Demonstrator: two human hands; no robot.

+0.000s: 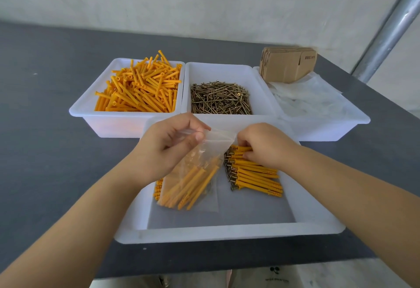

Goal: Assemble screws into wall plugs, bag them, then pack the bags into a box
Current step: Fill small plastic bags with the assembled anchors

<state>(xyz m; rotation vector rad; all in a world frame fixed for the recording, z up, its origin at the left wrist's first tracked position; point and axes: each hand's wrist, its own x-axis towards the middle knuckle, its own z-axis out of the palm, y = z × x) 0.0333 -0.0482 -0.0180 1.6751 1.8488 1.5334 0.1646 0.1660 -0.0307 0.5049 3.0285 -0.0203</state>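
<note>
My left hand [169, 144] pinches the top edge of a clear zip bag [195, 171] that hangs into the near white tray [227, 231]. Several orange plugs with screws lie inside the bag. My right hand [266, 144] is curled around a few assembled orange plugs at the top of a row of assembled plugs [254, 178] lying in the same tray. A few more orange plugs [158, 188] peek out behind the bag at the left.
Behind stand three white bins: orange wall plugs [138, 90] at left, brass screws [219, 99] in the middle, clear bags [309, 99] at right. Flat cardboard boxes [287, 64] lean at the right bin's back. A metal pole [391, 28] rises at far right.
</note>
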